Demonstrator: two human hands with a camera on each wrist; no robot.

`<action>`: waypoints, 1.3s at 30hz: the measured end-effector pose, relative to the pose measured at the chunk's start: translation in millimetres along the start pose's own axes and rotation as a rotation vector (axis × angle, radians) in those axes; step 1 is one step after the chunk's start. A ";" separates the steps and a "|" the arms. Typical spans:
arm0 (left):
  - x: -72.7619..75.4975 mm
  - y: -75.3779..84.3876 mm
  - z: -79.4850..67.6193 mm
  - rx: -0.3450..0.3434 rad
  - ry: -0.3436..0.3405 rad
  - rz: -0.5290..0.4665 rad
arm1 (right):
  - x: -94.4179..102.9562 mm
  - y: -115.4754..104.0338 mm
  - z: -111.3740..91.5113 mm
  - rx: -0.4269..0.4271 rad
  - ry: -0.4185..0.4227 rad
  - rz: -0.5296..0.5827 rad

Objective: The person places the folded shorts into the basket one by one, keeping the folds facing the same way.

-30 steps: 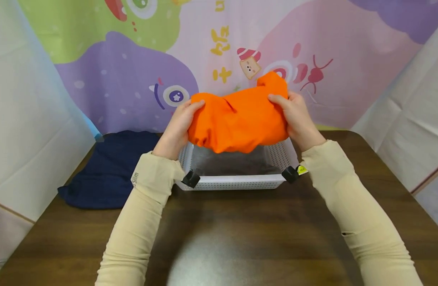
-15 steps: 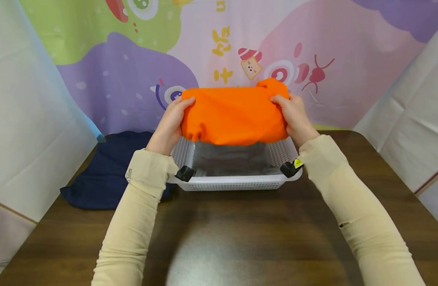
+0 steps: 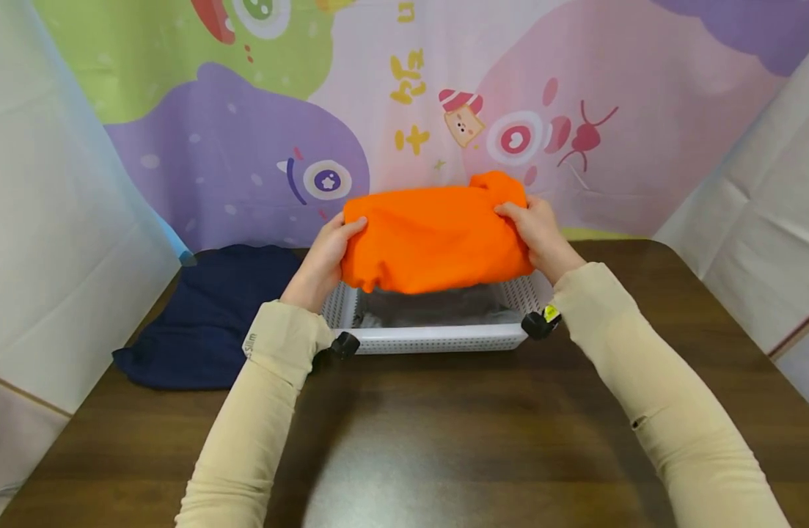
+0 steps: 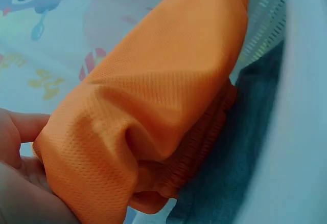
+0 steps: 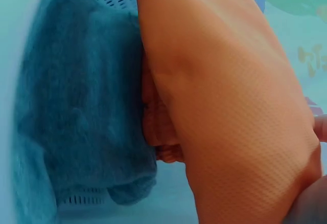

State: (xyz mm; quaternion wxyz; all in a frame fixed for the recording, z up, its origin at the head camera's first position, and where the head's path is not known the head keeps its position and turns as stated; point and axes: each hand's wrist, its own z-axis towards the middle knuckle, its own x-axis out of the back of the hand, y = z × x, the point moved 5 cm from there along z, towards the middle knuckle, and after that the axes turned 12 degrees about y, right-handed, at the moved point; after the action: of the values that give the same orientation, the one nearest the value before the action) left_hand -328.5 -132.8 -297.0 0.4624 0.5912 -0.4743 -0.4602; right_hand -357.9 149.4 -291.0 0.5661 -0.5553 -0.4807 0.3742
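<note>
A folded orange garment [image 3: 430, 238] of fine mesh fabric is held up between both hands, over the rear of a white plastic basket [image 3: 437, 341]. My left hand [image 3: 326, 253] grips its left end, thumb on the near face. At the other end, my right hand [image 3: 541, 231] pinches the fabric the same way, below a bunched corner. A gathered elastic band [image 4: 199, 137] shows on the garment's underside in the left wrist view. Inside the basket lies a folded grey cloth [image 5: 92, 101], bluish in the wrist views, close beside the orange bundle.
A dark navy garment [image 3: 199, 330] lies spread on the brown wooden table [image 3: 444, 440], left of the basket. Behind the table hangs a printed cartoon curtain [image 3: 246, 147]. White fabric panels [image 3: 754, 213] stand at both sides.
The orange garment first spread out as my left hand moved left, its top edge smoothing straight. Since then both hands have lowered it towards the basket. The navy garment stays put.
</note>
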 end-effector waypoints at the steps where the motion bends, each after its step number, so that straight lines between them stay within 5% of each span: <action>1: 0.5 -1.7 -2.0 0.000 -0.006 0.016 | 0.6 0.8 -0.7 -0.004 -0.009 -0.007; 20: 16.1 -51.5 -13.3 0.151 -0.002 0.413 | -1.2 41.0 -20.7 -0.009 -0.296 -0.414; 24: 16.8 -57.5 -14.4 0.121 0.022 0.529 | -2.7 44.0 -24.7 0.059 -0.300 -0.488; 28: 16.9 -55.4 -12.5 -0.039 0.068 0.733 | -7.1 44.0 -28.5 0.242 -0.261 -0.631; 33: 9.8 -38.4 -15.1 -0.456 0.129 1.016 | -15.0 39.8 -40.1 0.590 -0.130 -0.831; 36: 0.6 -29.9 -21.8 -0.689 0.103 1.114 | -20.7 36.3 -49.4 0.821 -0.085 -0.893; 39: -7.3 -29.2 -26.1 -0.806 0.029 1.202 | -26.2 33.4 -58.3 1.033 -0.069 -0.973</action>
State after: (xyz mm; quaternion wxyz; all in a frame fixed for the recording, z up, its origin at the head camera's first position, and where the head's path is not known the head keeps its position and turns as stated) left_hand -299.8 -119.1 -321.1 0.8239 0.0178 -0.5045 -0.2575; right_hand -305.0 112.1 -322.8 0.8445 0.0738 -0.4530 0.2761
